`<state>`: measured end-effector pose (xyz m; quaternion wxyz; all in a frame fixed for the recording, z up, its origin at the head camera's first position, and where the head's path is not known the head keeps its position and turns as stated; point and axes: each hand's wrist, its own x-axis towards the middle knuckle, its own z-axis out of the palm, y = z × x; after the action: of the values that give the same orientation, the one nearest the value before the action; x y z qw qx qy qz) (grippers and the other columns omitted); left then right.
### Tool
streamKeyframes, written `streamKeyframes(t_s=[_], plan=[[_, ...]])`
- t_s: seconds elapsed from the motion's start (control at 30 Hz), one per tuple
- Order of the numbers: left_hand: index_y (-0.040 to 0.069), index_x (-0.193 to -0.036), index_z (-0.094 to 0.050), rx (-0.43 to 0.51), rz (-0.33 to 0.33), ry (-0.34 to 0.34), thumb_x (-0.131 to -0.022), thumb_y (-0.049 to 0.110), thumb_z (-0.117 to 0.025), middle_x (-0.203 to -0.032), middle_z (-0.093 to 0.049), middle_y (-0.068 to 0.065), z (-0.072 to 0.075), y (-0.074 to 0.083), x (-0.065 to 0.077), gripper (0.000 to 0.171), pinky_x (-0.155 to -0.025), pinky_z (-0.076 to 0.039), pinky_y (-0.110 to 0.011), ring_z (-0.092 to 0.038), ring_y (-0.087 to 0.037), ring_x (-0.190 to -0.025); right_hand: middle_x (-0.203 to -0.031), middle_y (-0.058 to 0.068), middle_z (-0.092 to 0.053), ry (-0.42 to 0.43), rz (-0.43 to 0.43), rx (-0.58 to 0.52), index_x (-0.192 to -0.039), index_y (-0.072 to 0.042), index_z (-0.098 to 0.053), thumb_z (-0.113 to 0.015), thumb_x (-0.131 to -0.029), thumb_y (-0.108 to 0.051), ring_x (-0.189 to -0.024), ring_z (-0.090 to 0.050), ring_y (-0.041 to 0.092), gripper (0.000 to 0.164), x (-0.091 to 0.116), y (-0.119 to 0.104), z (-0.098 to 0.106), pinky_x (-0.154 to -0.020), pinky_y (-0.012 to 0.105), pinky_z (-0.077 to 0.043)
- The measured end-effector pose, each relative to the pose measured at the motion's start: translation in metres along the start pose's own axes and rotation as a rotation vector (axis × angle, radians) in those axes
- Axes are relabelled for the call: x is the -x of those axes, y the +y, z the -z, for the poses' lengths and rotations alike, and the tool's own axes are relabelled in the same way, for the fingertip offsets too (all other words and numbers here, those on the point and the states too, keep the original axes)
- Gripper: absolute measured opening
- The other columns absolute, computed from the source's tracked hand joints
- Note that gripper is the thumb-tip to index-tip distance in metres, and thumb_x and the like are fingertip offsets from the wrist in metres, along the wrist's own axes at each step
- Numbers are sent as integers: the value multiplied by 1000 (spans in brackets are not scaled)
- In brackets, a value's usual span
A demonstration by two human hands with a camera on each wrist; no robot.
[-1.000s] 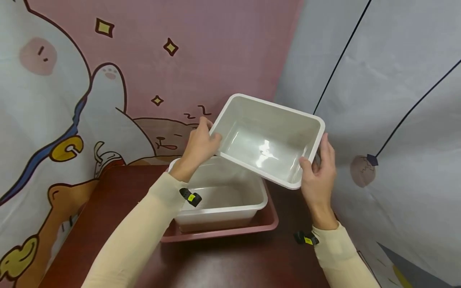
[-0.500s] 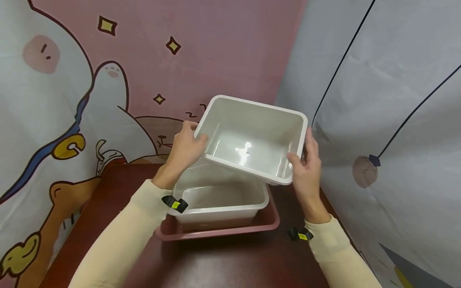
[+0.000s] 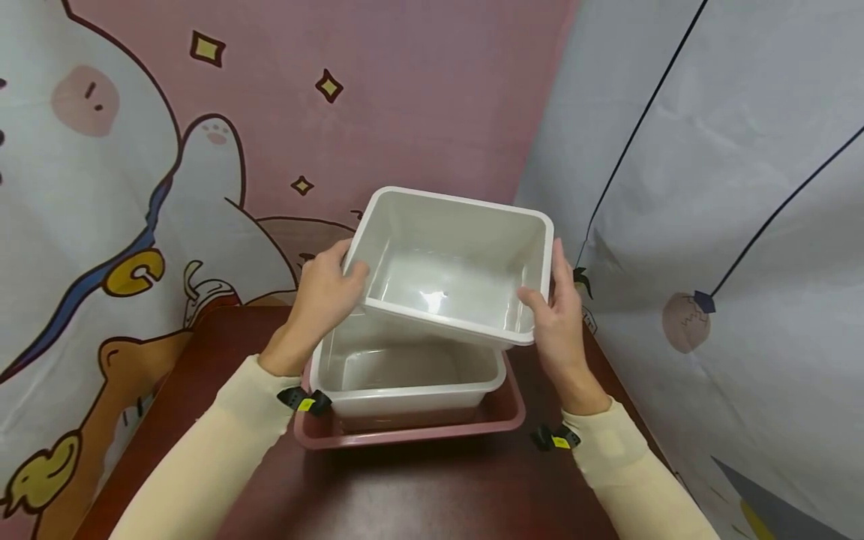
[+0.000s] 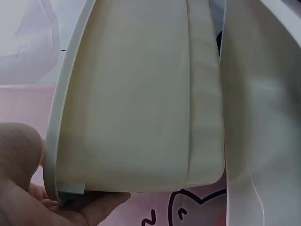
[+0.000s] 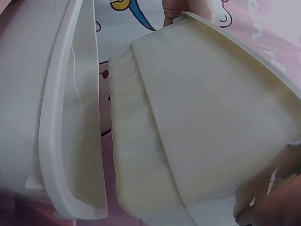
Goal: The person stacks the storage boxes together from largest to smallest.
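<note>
Both hands hold up a white plastic bin (image 3: 445, 259), tilted so its hollow inside faces the head view. At its left end my left hand (image 3: 327, 289) grips the rim, thumb over the edge. My right hand (image 3: 560, 319) grips the right end, its thumb on the inner side of the rim. A second white bin (image 3: 408, 397) stands below, partly covered by the raised one. Under that lies a shallow pink tray (image 3: 412, 435). The wrist views show the outer wall of the raised bin (image 4: 131, 94), apart from the lower bin (image 5: 51, 132).
A dark red-brown table (image 3: 405, 495) carries the tray and the lower bin. Behind it hangs a pink cartoon-printed cloth (image 3: 432, 90), and a pale cloth (image 3: 742, 225) hangs close along the right side.
The raised bin and both hands have moved left and somewhat lower, and the bin has become more level. The lower bin and the pink tray stay where they were.
</note>
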<state>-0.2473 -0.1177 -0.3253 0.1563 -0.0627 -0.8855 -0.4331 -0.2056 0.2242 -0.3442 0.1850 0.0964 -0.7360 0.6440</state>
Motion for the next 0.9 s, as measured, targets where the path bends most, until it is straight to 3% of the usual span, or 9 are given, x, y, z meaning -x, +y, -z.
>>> streamKeyframes(t_s=[0.17,0.33,0.43,0.53,0.9], plan=[[3,-162,-67,-13,-19,8,-109,24,-56,-141,-80,-28,8,-6,9,58,-95,-68,-68,-81,-47,-117,-195,-3,-23,-57,-45,3,-189,-29,-13,-55,-113,-4,-166,-44,40,91,0,-5,-3,-118,54,-60],[2,-162,-66,-15,-26,8,-110,23,-55,-143,-80,-29,15,-8,18,57,-95,-68,-68,-81,-47,-118,-196,-4,-21,-97,-85,-44,-189,-27,-10,-56,-113,-1,-167,-43,40,93,-2,-10,-6,-114,45,-62],[1,-163,-65,-13,-30,14,-111,20,-55,-143,-79,-29,20,-9,24,56,-93,-69,-68,-81,-47,-117,-197,-5,-19,-112,-107,-36,-190,-26,-9,-57,-112,1,-169,-42,40,95,-2,-13,-8,-121,57,-59],[0,-164,-63,-15,-37,16,-111,17,-55,-144,-78,-31,26,-9,30,57,-91,-69,-68,-81,-47,-116,-197,-7,-15,-132,-118,-14,-190,-26,-8,-57,-112,3,-172,-39,38,97,-3,-15,-10,-129,71,-47],[5,-171,-57,-51,-39,16,-109,12,-59,-151,-75,-30,42,-15,44,62,-97,-68,-68,-81,-48,-123,-198,0,-9,-270,-89,56,-189,-17,-5,-50,-105,13,-178,-29,40,100,-7,-18,-11,-128,72,-42]])
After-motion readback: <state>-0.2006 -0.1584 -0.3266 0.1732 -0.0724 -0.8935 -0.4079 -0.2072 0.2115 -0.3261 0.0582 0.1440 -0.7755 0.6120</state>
